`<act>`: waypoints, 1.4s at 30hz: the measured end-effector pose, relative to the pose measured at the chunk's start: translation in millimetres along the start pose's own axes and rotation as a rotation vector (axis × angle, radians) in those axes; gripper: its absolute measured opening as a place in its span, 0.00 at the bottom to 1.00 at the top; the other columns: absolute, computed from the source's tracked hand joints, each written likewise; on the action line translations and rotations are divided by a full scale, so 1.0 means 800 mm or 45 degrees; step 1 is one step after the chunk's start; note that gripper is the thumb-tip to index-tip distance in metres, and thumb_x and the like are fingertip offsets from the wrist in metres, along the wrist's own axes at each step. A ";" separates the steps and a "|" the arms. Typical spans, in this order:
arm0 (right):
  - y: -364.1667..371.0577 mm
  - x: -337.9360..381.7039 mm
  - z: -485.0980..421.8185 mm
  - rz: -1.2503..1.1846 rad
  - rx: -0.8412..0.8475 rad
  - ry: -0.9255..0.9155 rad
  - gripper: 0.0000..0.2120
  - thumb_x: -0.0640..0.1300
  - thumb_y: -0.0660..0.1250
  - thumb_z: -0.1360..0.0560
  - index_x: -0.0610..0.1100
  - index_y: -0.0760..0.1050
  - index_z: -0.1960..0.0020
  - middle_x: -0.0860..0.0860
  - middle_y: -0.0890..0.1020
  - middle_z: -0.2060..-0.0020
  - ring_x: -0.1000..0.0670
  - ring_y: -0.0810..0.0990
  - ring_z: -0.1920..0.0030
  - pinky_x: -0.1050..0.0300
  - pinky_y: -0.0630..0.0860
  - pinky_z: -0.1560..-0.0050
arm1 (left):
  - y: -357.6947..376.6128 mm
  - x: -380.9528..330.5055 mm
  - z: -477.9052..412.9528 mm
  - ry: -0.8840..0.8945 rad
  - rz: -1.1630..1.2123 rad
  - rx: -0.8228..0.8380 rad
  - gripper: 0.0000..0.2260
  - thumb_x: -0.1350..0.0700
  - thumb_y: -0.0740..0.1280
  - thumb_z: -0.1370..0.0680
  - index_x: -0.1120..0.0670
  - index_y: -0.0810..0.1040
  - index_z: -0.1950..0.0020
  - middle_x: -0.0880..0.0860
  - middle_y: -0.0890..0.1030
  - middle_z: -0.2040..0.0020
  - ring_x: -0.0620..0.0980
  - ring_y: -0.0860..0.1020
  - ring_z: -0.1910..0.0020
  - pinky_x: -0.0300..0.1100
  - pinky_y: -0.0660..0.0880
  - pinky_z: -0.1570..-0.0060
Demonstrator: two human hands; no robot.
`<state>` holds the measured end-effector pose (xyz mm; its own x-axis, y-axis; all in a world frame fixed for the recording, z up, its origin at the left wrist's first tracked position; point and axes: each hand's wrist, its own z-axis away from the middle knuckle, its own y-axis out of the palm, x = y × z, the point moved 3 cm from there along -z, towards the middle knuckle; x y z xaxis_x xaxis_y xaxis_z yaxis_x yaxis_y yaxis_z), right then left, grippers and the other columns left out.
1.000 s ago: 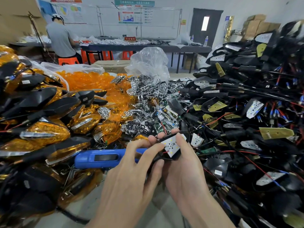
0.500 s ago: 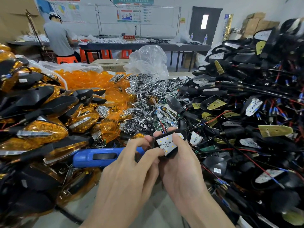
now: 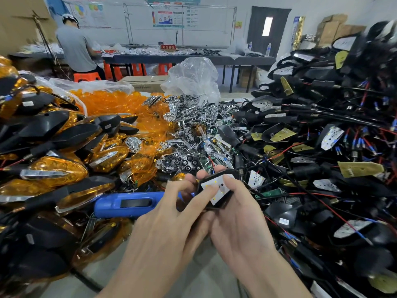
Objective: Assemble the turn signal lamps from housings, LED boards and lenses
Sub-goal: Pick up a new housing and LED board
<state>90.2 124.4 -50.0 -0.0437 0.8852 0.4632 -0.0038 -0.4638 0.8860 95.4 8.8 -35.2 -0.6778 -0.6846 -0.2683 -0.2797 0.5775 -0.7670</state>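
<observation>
One left hand (image 3: 163,229), one right hand (image 3: 238,218); one black housing (image 3: 224,204); one LED board (image 3: 220,193); one blue handheld tool (image 3: 129,204); two water bottles (image 3: 268,49); amber lenses (image 3: 120,102), chrome reflectors (image 3: 193,110), wired housings (image 3: 322,125): uncountable heaps.

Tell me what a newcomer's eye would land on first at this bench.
In the lower centre, the left hand and right hand grip a black housing with a white LED board on its face. A bright heap of amber lamps fills the left side, and a tangle of black wired housings towers on the right. A blue tool lies just left of the hands.
</observation>
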 end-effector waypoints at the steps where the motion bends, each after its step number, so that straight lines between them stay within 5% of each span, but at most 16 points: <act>1: 0.000 0.000 0.000 -0.021 0.016 0.009 0.07 0.43 0.60 0.23 0.45 0.75 0.47 0.41 0.83 0.53 0.39 0.84 0.46 0.41 0.82 0.43 | -0.001 0.000 0.000 0.006 -0.010 -0.005 0.17 0.45 0.59 0.21 0.41 0.73 0.32 0.50 0.74 0.46 0.46 0.77 0.62 0.40 0.71 0.79; 15: 0.004 0.004 0.004 -0.101 0.083 0.059 0.07 0.45 0.64 0.24 0.45 0.77 0.48 0.41 0.82 0.52 0.38 0.83 0.47 0.37 0.78 0.38 | 0.000 -0.001 0.002 0.015 -0.018 -0.056 0.16 0.46 0.59 0.20 0.44 0.74 0.33 0.50 0.73 0.48 0.45 0.76 0.62 0.40 0.70 0.78; 22: 0.006 0.003 0.005 -0.119 0.048 0.066 0.07 0.43 0.63 0.25 0.45 0.77 0.48 0.42 0.84 0.55 0.39 0.86 0.50 0.40 0.84 0.51 | -0.005 -0.002 0.001 0.020 -0.030 -0.075 0.15 0.46 0.61 0.21 0.45 0.78 0.36 0.47 0.75 0.49 0.43 0.76 0.62 0.34 0.64 0.73; 29: 0.008 0.005 0.008 -0.135 0.069 0.075 0.06 0.41 0.65 0.26 0.44 0.80 0.52 0.41 0.83 0.53 0.38 0.85 0.48 0.35 0.76 0.37 | -0.011 -0.002 0.001 0.042 -0.050 -0.096 0.15 0.46 0.62 0.21 0.45 0.80 0.37 0.46 0.77 0.50 0.42 0.73 0.63 0.34 0.66 0.74; 36: 0.012 0.013 0.012 -0.140 0.137 0.073 0.10 0.40 0.64 0.25 0.45 0.75 0.44 0.42 0.82 0.50 0.38 0.84 0.46 0.41 0.82 0.45 | -0.025 -0.011 -0.002 0.076 -0.041 -0.061 0.15 0.47 0.61 0.21 0.44 0.79 0.37 0.45 0.76 0.48 0.43 0.73 0.64 0.35 0.67 0.77; 42: 0.010 0.016 0.011 -0.164 0.141 0.040 0.06 0.42 0.63 0.23 0.45 0.78 0.49 0.42 0.82 0.52 0.39 0.84 0.47 0.40 0.81 0.41 | -0.019 -0.018 -0.007 0.056 -0.035 -0.037 0.16 0.50 0.60 0.21 0.48 0.80 0.36 0.48 0.77 0.49 0.45 0.76 0.67 0.37 0.67 0.79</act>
<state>98.0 132.0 -36.8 -0.0815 0.9345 0.3464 0.0983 -0.3383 0.9359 105.8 12.4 -16.1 -0.6985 -0.6806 -0.2211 -0.3177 0.5717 -0.7565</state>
